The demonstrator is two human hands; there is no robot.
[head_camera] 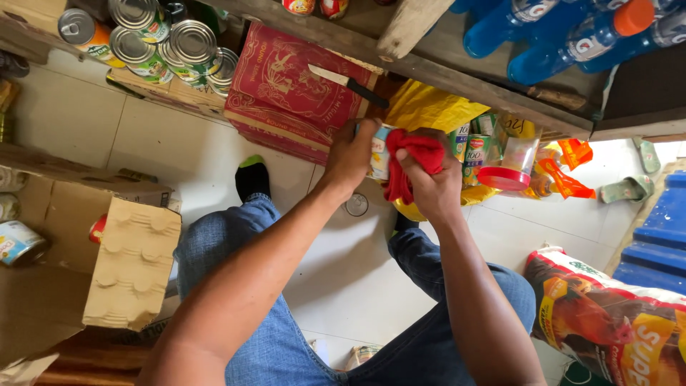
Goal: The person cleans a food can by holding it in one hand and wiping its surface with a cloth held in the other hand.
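Note:
My left hand [350, 154] grips a small tin can [379, 154] with a pale label, held out above my knees. Pressed against that can is a red cloth [413, 161], bunched in my right hand [432, 187]. Most of the can is hidden by the two hands and the cloth. Just beyond my hands lies a red carton [286, 93], and a knife [348, 82] with a black handle rests on top of it.
Several tins [171, 46] lie stacked on a shelf at the top left. An open cardboard box [86, 243] with a moulded tray stands at the left. More cans [473, 150] and a yellow bag [429, 107] sit behind my hands, with blue bottles [564, 36] above and a feed sack [607, 314] at the right.

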